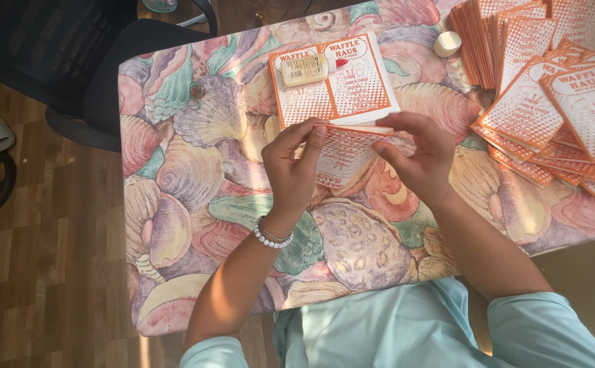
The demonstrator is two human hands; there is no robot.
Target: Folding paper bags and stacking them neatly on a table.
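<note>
While seen from the head camera, both hands work at table centre. Left hand point(290, 167): fingers curled, thumb and fingertips pinching the left edge of a folded orange-and-white paper sleeve point(341, 153). Right hand point(417, 153): pinching the sleeve's right edge, fingers bent over its top fold. Sleeve held just above the shell-print tablecloth point(195, 177). Beyond it, flat printed sheets point(335, 85) with a glue bottle point(305, 69) lying on top. Fanned stack of sleeves point(556, 95) at right; small round cap point(447, 43) near it.
</note>
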